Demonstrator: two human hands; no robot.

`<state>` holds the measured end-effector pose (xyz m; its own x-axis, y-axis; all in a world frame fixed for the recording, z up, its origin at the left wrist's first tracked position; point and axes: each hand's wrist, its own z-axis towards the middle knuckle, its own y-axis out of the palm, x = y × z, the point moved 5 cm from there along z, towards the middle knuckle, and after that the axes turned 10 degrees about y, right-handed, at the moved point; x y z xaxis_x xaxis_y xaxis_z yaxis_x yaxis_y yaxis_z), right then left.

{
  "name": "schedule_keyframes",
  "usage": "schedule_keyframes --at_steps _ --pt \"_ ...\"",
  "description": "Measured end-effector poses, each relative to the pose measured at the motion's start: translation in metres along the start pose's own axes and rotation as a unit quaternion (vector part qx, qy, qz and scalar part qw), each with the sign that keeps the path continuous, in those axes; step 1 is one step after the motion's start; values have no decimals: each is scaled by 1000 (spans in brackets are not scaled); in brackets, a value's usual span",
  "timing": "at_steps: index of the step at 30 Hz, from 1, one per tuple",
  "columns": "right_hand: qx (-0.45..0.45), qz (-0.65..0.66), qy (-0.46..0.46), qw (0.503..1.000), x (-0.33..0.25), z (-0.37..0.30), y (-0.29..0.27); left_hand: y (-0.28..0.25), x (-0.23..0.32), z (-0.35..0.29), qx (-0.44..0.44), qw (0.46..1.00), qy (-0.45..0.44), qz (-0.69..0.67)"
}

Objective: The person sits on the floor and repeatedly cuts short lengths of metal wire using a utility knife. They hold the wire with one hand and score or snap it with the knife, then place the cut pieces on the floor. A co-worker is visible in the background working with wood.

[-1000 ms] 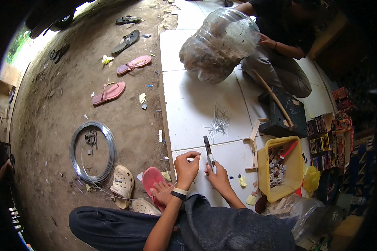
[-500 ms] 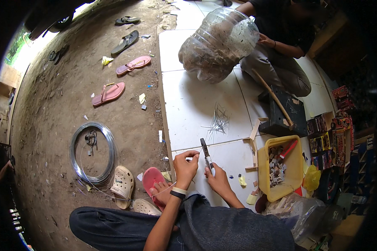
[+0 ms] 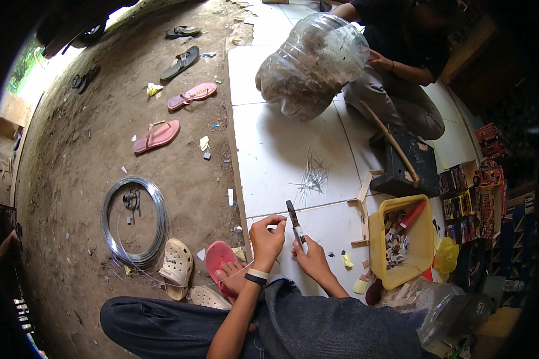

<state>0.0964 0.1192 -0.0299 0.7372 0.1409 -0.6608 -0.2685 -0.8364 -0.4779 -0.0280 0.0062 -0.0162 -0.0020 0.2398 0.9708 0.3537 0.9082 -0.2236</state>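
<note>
My left hand (image 3: pixel 266 240), with a dark and white band at the wrist, is closed in a pinch around the thin metal wire (image 3: pixel 208 283). That wire trails back past my foot toward a silvery coil (image 3: pixel 106 222) lying on the dirt at left. Beside it, my right hand (image 3: pixel 310 256) grips a pair of pliers (image 3: pixel 296 222), jaws pointing away from me and close to the left fingertips. Whether the jaws touch the wire is too small to tell. Beyond the pliers, a loose pile of short cut wires (image 3: pixel 313 177) rests on the white tiles.
A yellow basket (image 3: pixel 374 239) of small pieces stands at right, near a black block (image 3: pixel 426 160) with a wooden-handled tool (image 3: pixel 390 141) across it. Opposite, another person holds a big clear plastic bottle (image 3: pixel 308 66). Sandals, including a pink one (image 3: pixel 157 136), lie on the dirt.
Both hands keep nearly the same pose, with the pliers still close to the left fingertips. The view has shifted very slightly.
</note>
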Motion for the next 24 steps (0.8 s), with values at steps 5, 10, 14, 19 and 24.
schedule_keyframes --at_steps 5,10,14,19,24 --pt "47 -47 -32 997 -6 1 1 1 0 1 4 1000 23 -11" --pt "5 -72 3 997 -1 10 6 1 -6 3 16 999 31 -14" --pt "-1 -87 17 996 3 16 4 2 -12 1 22 999 27 -1" --pt "50 -81 -4 995 2 23 -8 -1 -19 1 44 999 7 -3" --pt "5 -11 2 1000 8 17 -15 -4 -15 2 52 998 13 -13"
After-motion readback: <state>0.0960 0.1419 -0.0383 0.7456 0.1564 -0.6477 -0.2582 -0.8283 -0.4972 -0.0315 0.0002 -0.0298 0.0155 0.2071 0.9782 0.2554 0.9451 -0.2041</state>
